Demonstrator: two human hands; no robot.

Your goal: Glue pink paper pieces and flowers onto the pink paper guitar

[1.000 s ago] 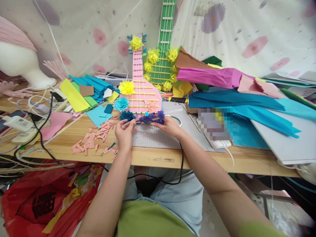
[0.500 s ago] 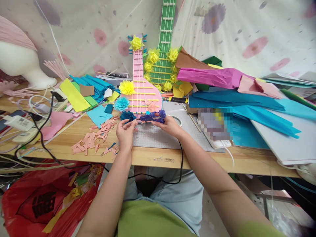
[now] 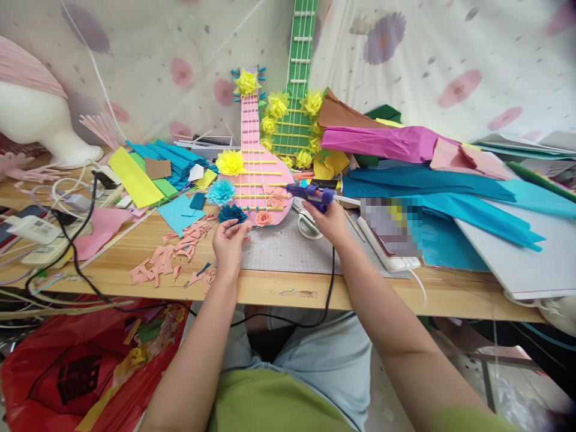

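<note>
Purple glue gun point(image 3: 310, 194), pink paper guitar point(image 3: 261, 174), green guitar point(image 3: 294, 90).

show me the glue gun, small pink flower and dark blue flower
glue gun point(image 3: 309, 192), head view, on its body
small pink flower point(image 3: 263, 218), head view, its centre
dark blue flower point(image 3: 233, 213), head view, its petals

Glue gun point(image 3: 310, 193) grip hidden in right hand point(image 3: 330, 219), pixelated patch point(image 3: 390, 219) masking something

Bright, soft light spreads evenly from the pale curtain point(image 3: 405, 60) at 12 o'clock. Shadows are faint and deepen only under the worktop point(image 3: 279, 291). The centre is crisp (the glue gun point(image 3: 310, 193) reads sharply). Edges bow and stretch, the 5 o'clock corner smears, and a pixelated patch point(image 3: 390, 225) sits at 3 o'clock.
</note>
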